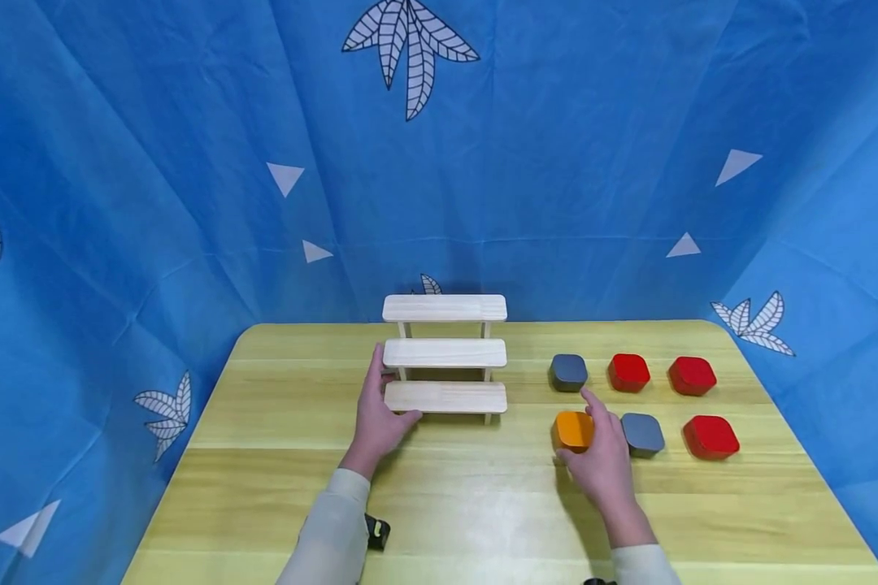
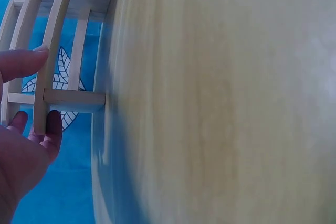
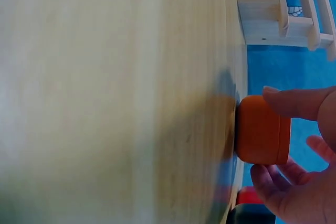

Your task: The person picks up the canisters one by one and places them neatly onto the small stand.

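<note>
A three-tier wooden display stand (image 1: 445,353) stands near the back of the table. My left hand (image 1: 380,416) holds the left end of its lowest shelf; in the left wrist view the thumb (image 2: 23,62) is on one face of the shelf and fingertips are on the other. To the right, my right hand (image 1: 601,457) pinches a small orange rounded box (image 1: 573,431) with a lid seam. In the right wrist view the orange box (image 3: 262,129) sits on the table between thumb and fingers. Right beside this hand is a grey-blue box (image 1: 642,434).
Another grey-blue box (image 1: 568,372) and two red boxes, one at the middle (image 1: 628,372) and one at the right (image 1: 693,375), form the back row. A third red box (image 1: 711,437) sits at front right. Blue patterned cloth (image 1: 556,162) hangs behind the table (image 1: 483,504).
</note>
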`<act>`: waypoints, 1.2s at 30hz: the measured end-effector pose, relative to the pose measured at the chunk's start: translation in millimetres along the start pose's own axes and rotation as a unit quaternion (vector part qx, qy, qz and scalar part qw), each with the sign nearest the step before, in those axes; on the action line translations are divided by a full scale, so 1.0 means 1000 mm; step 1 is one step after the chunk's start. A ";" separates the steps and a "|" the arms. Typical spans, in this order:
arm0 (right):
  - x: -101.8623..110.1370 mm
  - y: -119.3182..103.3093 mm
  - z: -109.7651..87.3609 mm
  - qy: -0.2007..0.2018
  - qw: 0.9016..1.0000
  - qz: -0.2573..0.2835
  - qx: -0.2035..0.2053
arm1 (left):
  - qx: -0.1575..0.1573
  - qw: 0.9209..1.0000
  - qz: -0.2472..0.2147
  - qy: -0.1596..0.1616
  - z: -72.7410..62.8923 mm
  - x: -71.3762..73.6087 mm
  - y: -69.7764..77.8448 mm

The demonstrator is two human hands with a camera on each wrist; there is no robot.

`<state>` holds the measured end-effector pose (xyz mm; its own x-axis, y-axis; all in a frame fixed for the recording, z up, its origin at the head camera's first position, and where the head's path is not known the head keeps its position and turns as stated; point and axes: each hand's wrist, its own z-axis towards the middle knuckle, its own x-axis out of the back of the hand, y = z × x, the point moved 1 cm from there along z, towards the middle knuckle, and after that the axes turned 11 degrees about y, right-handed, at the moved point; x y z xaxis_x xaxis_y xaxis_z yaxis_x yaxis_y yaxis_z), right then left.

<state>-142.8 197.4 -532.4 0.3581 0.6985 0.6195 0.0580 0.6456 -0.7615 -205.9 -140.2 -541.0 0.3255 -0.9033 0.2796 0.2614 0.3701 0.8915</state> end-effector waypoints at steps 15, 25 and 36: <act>-0.002 0.003 0.002 0.001 1.000 -0.008 -0.005 | 0.029 0.999 -0.011 -0.005 0.001 0.004 0.002; -0.001 0.001 0.001 -0.001 1.000 -0.009 -0.010 | 0.043 0.999 -0.015 0.000 0.001 0.003 -0.001; -0.002 0.000 -0.001 0.014 1.000 -0.013 -0.012 | 0.056 0.998 -0.023 -0.001 -0.001 0.003 -0.003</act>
<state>-142.6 195.4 -533.4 0.3828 0.6726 0.6333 0.0897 0.6552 -0.7501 -205.3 -143.6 -543.1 0.3132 -0.9194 0.2380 0.1730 0.3017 0.9376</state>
